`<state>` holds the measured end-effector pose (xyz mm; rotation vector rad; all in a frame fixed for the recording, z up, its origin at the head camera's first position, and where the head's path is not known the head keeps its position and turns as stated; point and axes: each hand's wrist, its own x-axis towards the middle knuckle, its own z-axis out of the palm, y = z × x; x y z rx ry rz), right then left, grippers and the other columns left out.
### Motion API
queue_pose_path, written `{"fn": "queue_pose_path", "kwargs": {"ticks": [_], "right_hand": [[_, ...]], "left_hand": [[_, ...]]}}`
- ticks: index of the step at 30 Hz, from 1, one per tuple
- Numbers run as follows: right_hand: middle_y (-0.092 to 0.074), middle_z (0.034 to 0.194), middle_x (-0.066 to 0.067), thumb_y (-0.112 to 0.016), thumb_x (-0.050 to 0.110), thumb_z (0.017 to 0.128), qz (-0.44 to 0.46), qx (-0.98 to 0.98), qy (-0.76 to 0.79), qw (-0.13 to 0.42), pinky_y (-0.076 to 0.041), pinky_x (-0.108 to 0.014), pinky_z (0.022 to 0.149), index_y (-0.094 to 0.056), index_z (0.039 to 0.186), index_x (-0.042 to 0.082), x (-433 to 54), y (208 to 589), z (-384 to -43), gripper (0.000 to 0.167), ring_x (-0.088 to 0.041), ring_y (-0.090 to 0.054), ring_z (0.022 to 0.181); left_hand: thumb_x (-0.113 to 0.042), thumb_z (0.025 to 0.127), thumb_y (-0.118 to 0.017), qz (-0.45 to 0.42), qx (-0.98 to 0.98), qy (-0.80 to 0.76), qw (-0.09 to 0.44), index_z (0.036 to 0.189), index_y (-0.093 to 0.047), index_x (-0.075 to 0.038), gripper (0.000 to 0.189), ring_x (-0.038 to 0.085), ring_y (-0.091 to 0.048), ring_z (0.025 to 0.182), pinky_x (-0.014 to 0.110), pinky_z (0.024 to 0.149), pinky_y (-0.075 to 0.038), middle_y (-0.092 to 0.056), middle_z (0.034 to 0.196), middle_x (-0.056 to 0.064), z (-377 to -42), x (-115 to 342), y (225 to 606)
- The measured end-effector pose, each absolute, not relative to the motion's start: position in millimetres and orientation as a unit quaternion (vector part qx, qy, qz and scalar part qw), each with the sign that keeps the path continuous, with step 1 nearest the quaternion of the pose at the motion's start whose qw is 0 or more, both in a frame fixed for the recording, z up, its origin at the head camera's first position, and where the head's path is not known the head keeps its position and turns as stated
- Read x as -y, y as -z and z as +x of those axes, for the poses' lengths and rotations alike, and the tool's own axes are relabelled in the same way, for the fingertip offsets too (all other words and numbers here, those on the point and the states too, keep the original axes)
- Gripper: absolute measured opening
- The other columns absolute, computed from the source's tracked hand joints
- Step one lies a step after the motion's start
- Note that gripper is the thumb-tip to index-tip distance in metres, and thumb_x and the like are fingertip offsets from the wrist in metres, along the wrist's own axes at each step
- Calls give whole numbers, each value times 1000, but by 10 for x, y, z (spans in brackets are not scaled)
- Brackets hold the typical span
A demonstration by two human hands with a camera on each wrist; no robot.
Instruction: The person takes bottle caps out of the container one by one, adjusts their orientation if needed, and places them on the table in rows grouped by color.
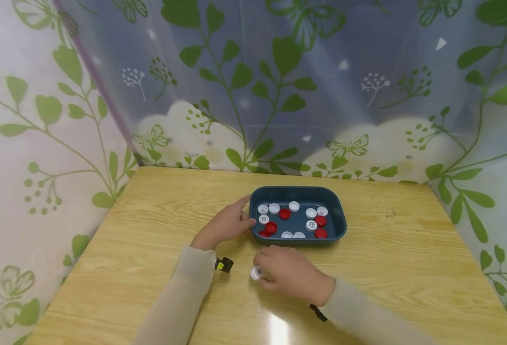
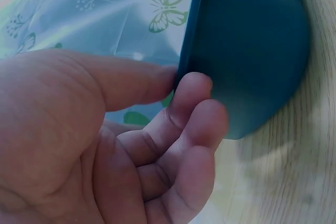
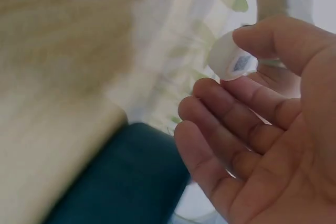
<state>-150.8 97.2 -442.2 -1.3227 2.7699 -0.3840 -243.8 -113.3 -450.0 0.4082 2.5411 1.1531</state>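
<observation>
A dark blue plastic tub stands on the table, holding several white bottle caps and several red bottle caps. At its left end, my left hand pinches the rim. The left wrist view has the thumb at the rim and curled fingers against the outer wall. In front of the tub, my right hand holds a white bottle cap with a dark printed square. Thumb and index finger pinch this cap in the right wrist view; the other fingers are loosely bent.
The light wooden table extends to both sides of the tub. Behind it hangs a leaf-and-butterfly patterned curtain, with similar patterned sheets at left and right. Both wrists carry dark straps.
</observation>
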Motion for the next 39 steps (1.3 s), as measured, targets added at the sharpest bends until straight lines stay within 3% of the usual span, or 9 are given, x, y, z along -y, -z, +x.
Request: {"fn": "queue_pose_path", "kwargs": {"ticks": [7, 14, 39], "right_hand": [[-56, 83, 11, -79, 25, 89, -425, -897, 118, 22, -44, -24, 61, -70, 92, 19, -875, 4613, -1500, 11, -4, -51, 70], [-57, 82, 10, -78, 25, 89, -424, -896, 124, 44, -46, -25, 62, -70, 91, 19, -774, 4653, -1507, 10, -6, -52, 72], [-54, 81, 10, -77, 27, 88, -420, -902, 97, 31, -42, -25, 58, -69, 86, 20, -610, 4733, -1553, 10, -7, -50, 72]], "left_hand": [[-21, 105, -60, 132, -897, -391, 160, 165, -26, -9, 70, 16, -53, 62, 32, 62, -42, -63, 71, 3, -2435, 1100, 4499], [-24, 106, -59, 128, -901, -377, 172, 165, -26, -11, 69, 17, -55, 63, 32, 63, -43, -66, 76, 7, -2446, 1087, 4451], [-23, 106, -60, 117, -913, -354, 167, 165, -26, -10, 69, 18, -56, 64, 33, 67, -45, -62, 73, 3, -2434, 1037, 4396]]}}
